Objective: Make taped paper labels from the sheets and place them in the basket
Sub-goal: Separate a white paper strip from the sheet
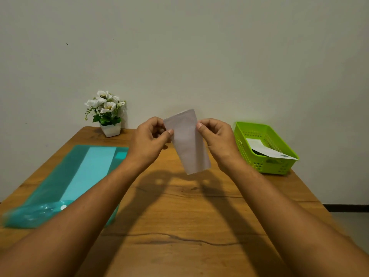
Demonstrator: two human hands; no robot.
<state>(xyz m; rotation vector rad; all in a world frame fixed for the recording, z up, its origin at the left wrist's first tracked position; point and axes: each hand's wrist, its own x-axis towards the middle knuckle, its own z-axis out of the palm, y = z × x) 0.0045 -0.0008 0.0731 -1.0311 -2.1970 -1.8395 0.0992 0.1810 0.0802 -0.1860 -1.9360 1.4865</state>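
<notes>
Nearest the camera, two bare forearms reach out over a wooden table point(179, 226), its grain warm brown and crossed by dark, crack-like lines. Along the table's left edge lies a translucent teal plastic folder point(60, 176) with a paler strip inside, perhaps the sheets; its near end is crumpled and glossy.

Above the middle of the table, the left hand point(148, 140) and the right hand point(216, 139) each pinch a side edge of a folded paper piece point(188, 144), thumbs in front, fingers behind. The paper hangs in the air, tilted, a thin matte white rectangle that looks soft and easily creased. Whether tape is on it cannot be told.

The step appears to be folding or squaring the label. To do it well, the person should keep both pinches light near the top edge, line the edges up before pressing a crease, and avoid twisting.

At the far right edge sits a lime-green perforated plastic basket point(283, 166), rigid, already holding white paper labels point(267, 151). At the far left corner stands a white pot of artificial flowers point(108, 114) against the wall.
</notes>
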